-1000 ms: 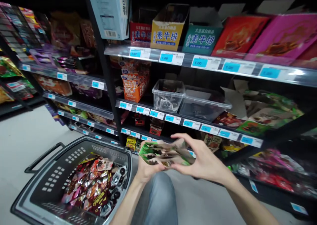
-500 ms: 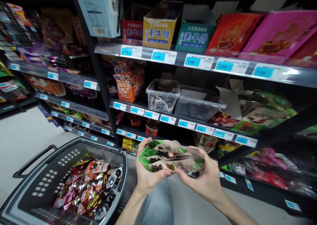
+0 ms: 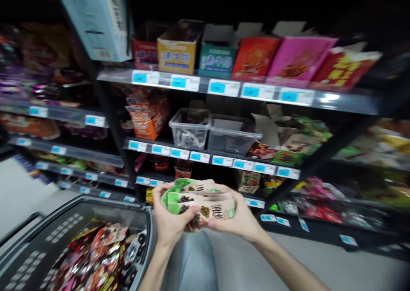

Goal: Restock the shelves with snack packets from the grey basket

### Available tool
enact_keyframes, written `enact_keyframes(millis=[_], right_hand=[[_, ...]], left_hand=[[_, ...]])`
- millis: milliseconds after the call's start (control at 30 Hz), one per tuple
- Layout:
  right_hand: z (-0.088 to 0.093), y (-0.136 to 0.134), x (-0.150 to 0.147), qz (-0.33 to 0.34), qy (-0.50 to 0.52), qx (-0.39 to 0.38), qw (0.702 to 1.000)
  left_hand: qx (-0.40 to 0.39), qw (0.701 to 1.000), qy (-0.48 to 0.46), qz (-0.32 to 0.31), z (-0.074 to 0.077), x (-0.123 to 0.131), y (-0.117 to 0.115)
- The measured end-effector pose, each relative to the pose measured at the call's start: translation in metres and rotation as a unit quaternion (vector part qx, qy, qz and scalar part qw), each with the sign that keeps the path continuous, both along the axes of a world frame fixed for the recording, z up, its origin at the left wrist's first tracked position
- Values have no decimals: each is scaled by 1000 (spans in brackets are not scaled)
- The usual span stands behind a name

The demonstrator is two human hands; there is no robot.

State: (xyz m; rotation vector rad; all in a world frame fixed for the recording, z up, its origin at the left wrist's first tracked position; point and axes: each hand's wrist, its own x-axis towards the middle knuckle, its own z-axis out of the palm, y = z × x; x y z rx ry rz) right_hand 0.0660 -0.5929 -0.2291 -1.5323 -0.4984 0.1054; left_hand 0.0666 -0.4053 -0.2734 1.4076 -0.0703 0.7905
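L grip (image 3: 171, 223), R grip (image 3: 237, 219) clamped on pkts (image 3: 200, 203); basket (image 3: 99, 210) L, tubs (image 3: 190, 133) on shelf (image 3: 212, 157) beyond.

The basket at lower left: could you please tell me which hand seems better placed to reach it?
Probably the left hand: it is nearer the basket, while the right hand is farther across. Both currently hold the packets.

The black middle shelf (image 3: 165, 141) carries an orange printed cardboard box (image 3: 145, 127), a squarish clear plastic tub (image 3: 190, 136), a wider clear plastic tub (image 3: 230, 144) just beside it, and an open, pale-flapped cardboard carton (image 3: 267, 132).
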Motion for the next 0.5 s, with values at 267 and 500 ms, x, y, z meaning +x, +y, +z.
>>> enact_keyframes(millis=[267, 500], right_hand=[[-2, -10, -4, 36, 26, 140, 989], [16, -61, -15, -75, -76, 142, 984]], left_hand=[[84, 995, -23, -50, 19, 17, -13], [171, 974, -145, -23, 53, 37, -84]])
